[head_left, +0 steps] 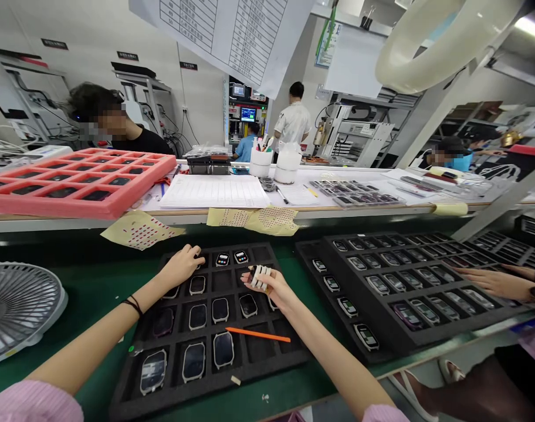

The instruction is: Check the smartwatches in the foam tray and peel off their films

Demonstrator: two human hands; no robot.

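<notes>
My left hand [183, 268] reaches into a back-row pocket of the black foam tray [153, 394]. Its bent fingers close on a smartwatch [200, 265], of which only an edge shows. My right hand [267, 283] is raised over the tray's right side, fingers curled inward with white bands around them; whatever they hold is mostly hidden. Two lit smartwatches [231, 258] lie between the hands at the back. Several dark-screened watches [193, 361] sit in other pockets. An orange stick, perhaps a pen [258, 334], lies across the tray.
A grey fan [16, 310] stands at the left. Stacked foam trays of watches [382, 319] fill the right, where another person's hands [491, 283] work. Above, a shelf carries a red foam tray [113, 199], paper sheets [214, 190] and white pen cups [261, 162].
</notes>
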